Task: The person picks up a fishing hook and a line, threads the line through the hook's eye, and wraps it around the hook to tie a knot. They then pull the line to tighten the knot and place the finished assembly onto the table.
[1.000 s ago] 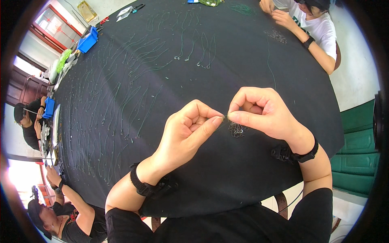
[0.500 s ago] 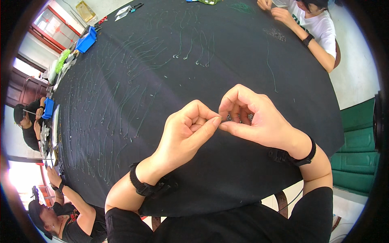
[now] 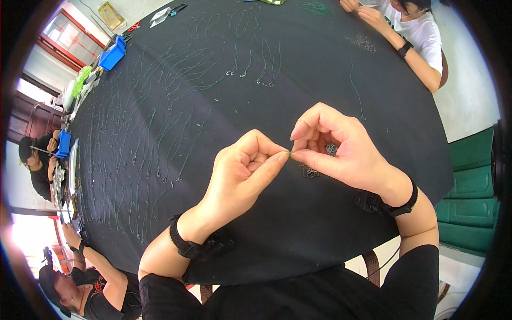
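My left hand [image 3: 240, 173] and my right hand [image 3: 341, 152] meet above the middle of the black-covered table [image 3: 298, 240]. Thumb and forefinger of each are pinched, their tips almost touching. A tiny bit of thin green line [image 3: 290, 154] shows between the tips; the rest of it is hidden by my fingers. Beneath my right hand lies a pile of small metal hooks [image 3: 309, 170], partly covered by it. Left of my hands, several green lines tied to hooks [image 3: 180, 173] are spread in rows, and more hooked lines [image 3: 259, 80] lie farther off.
Across the table at the far right, a person in a white shirt [image 3: 426, 40] works beside another hook pile [image 3: 362, 42] and a green line coil [image 3: 317, 8]. Two people sit along the left edge, near blue bins [image 3: 112, 53]. Loose clippings [image 3: 237, 111] dot the cloth.
My right hand has risen slightly and opened its curl a little, uncovering more of the hook pile. The pinched fingertips stay together at nearly the same spot.
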`<state>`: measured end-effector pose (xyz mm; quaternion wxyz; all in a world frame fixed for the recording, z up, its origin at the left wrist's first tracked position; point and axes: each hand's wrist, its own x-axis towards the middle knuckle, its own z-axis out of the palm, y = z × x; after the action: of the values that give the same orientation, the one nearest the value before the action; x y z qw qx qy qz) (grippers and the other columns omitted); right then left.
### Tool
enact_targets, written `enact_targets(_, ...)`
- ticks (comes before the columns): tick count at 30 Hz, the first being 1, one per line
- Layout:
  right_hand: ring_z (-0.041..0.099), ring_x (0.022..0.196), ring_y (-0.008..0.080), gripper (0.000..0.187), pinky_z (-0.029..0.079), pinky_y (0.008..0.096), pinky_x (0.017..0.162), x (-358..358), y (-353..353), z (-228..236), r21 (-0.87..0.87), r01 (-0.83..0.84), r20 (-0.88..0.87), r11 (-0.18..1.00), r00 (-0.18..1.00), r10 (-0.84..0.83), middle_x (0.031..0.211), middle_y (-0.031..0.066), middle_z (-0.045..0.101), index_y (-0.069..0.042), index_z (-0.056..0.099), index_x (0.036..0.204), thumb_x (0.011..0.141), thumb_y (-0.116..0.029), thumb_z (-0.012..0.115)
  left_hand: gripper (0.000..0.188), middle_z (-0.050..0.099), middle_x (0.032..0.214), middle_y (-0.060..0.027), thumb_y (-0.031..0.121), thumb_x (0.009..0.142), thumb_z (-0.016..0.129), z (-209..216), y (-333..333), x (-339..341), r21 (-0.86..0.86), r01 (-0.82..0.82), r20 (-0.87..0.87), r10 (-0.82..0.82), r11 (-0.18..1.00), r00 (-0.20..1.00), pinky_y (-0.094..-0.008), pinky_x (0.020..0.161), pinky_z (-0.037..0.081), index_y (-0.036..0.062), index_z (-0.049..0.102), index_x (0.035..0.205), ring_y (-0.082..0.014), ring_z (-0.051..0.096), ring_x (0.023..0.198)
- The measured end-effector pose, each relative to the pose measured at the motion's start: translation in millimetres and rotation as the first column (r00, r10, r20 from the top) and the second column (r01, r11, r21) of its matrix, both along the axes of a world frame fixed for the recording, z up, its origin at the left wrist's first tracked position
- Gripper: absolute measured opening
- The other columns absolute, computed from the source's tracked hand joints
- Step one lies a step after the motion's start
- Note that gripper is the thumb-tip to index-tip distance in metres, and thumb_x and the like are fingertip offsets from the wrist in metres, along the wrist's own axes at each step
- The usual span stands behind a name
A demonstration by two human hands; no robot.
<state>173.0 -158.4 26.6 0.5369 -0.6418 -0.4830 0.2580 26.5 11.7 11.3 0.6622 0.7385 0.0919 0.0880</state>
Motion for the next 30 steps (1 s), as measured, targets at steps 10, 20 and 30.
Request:
enact_targets(10, 0.061, 0.076, 0.0043, 0.014, 0.048, 0.0211, 0.068, 9.5, 0.5, -0.6, -0.126, -0.081, -0.145, 0.989, 0.987, 0.063, 0.087, -0.0004, 0.066, -0.004, 0.063, 0.103, 0.092, -0.004, 0.072, 0.013, 0.046, 0.066, 0.0075, 0.007, 0.1, 0.063, 2.0, -0.1, -0.6, 0.111, 0.014, -0.002, -0.014, 0.994, 1.0, -0.0213, 0.054, 0.032, 0.0025, 0.053, 0.092, 0.0005, 0.036, 0.06)
enact_targets(20, 0.059, 0.08, 0.0047, 0.007, 0.048, 0.0221, 0.072, 9.1, 7.2, -13.0, -0.045, -0.073, -0.335, 0.996, 0.941, 0.054, 0.088, -0.0008, 0.065, -0.001, 0.066, 0.098, 0.097, -0.007, 0.069, 0.01, 0.046, 0.074, 0.0083, 0.013, 0.105, 0.058, 8.6, 4.4, -2.3, -0.481, 0.079, -0.066, -0.126, 0.873, 0.99, -0.02, 0.051, 0.025, 0.0065, 0.052, 0.099, 0.0018, 0.032, 0.058)
enact_targets(30, 0.057, 0.075, 0.0037, 0.009, 0.046, 0.0222, 0.066, -19.0, 9.0, -13.1, -0.048, -0.005, -0.31, 0.999, 0.951, -0.01, 0.083, -0.0013, 0.064, -0.003, 0.064, 0.09, 0.094, -0.007, 0.072, 0.007, 0.048, 0.074, 0.0092, 0.01, 0.104, 0.058, 5.3, 3.1, -1.2, -0.438, 0.019, 0.041, -0.001, 0.899, 0.999, -0.019, 0.051, 0.026, 0.0068, 0.054, 0.099, 0.0027, 0.034, 0.059)
